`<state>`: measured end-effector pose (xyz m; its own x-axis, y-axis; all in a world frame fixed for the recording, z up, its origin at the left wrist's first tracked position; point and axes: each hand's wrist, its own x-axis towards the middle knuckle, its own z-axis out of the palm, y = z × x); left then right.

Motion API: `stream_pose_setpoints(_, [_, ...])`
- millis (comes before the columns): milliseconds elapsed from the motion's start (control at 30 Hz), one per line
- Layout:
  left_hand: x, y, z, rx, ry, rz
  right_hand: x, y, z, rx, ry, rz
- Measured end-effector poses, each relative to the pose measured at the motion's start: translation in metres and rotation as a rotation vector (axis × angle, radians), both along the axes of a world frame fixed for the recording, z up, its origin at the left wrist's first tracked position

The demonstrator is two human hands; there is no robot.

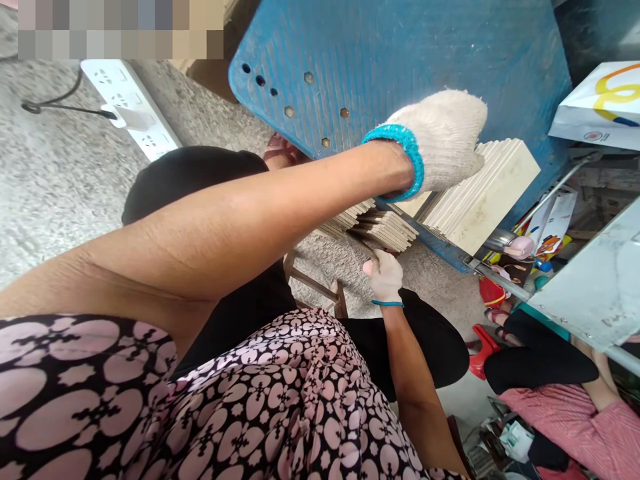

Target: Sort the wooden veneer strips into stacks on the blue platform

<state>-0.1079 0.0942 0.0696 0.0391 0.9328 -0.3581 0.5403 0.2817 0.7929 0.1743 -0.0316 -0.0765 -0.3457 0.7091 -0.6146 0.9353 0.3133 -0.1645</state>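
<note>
My left hand (443, 137), in a white knitted glove with a blue cuff, reaches across a blue table (420, 47). It rests against the left side of a stack of thin cream-coloured boards (493, 190); its fingers are mostly hidden from me. Lower down, my right hand (387, 277) wears a similar glove, with a bare fingertip showing. It is closed round a thin, dark, stick-like thing (363, 247), whose kind I cannot make out. Just beyond that lie more stacked cream boards (387, 229) at the table's near edge, partly covered by my left forearm.
A white power strip (133, 110) with a plug lies on the concrete floor at left. A wooden stool (315, 283) stands below the boards. At right are a white paper bag (600, 107), a metal flask (503, 241), a pale panel (595, 280) and another seated person (545, 373).
</note>
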Motion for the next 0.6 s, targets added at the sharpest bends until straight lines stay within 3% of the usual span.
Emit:
stream_pose_setpoints(100, [0.004,-0.003,0.001,0.013,0.084,-0.106,-0.001,0.013,0.007,-0.038,-0.025,0.047])
stream_pose_setpoints(200, [0.009,-0.005,-0.002,-0.051,0.089,-0.218,-0.001,0.032,0.025,-0.050,-0.023,0.046])
stream_pose_setpoints(300, [0.015,-0.007,-0.006,-0.101,0.082,-0.333,0.004,0.058,0.056,-0.050,0.048,-0.021])
stream_pose_setpoints(433, [0.020,-0.009,-0.008,-0.250,0.036,-0.378,0.016,0.097,0.104,-0.079,0.259,-0.150])
stream_pose_setpoints(600, [0.024,-0.009,-0.013,-0.245,0.008,-0.504,0.022,0.132,0.146,0.060,0.486,-0.312])
